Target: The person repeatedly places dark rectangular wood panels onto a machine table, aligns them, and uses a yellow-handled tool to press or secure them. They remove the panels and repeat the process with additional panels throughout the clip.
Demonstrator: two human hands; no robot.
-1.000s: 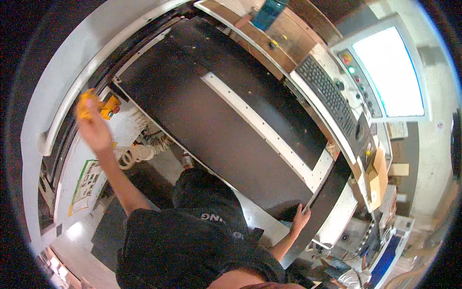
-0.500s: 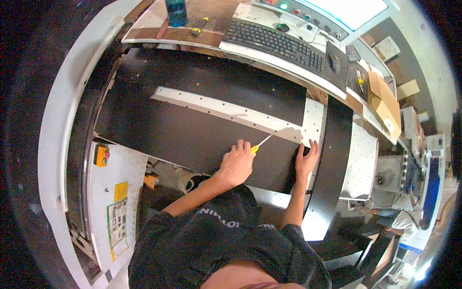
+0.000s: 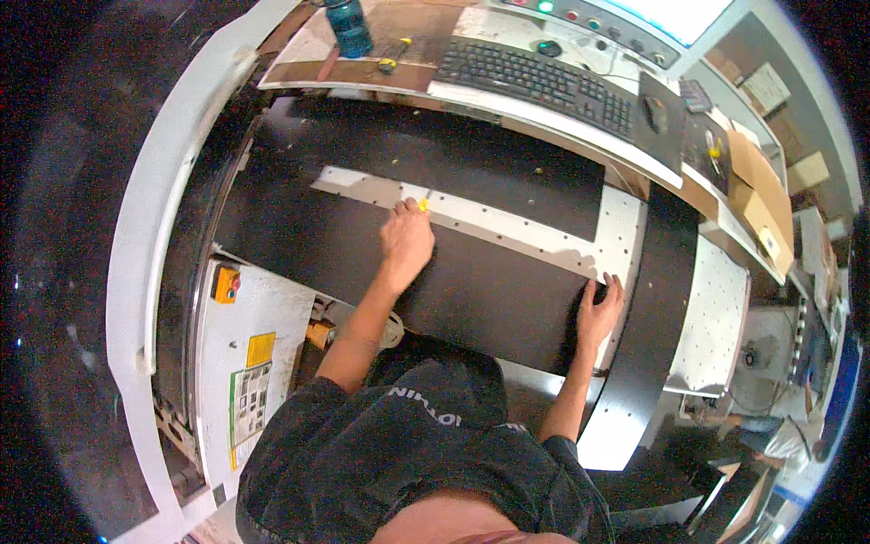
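Note:
A dark flat panel [image 3: 489, 295] lies along the near side of a white strip with small dark holes [image 3: 507, 224]. On the strip's far side lies a second dark panel [image 3: 489, 163]. My left hand [image 3: 406, 245] is closed around a yellow-handled screwdriver [image 3: 423, 206], over the left part of the white strip. Most of the handle is hidden in the fingers, and where the tip touches I cannot tell. My right hand [image 3: 599, 313] rests at the near panel's right end, fingers apart, thumb toward the panel.
A keyboard [image 3: 535, 86], a mouse [image 3: 656, 114] and a blue bottle [image 3: 348, 29] stand on the shelf beyond, with a yellow-and-black tool [image 3: 390, 65]. A cardboard piece [image 3: 757, 213] sits at right. An orange switch box [image 3: 226, 285] is at left. Another person [image 3: 784, 440] is far right.
My left hand has moved left and away from me with the screwdriver, from the right part of the strip to its left part. My right hand stays at the panel's right end.

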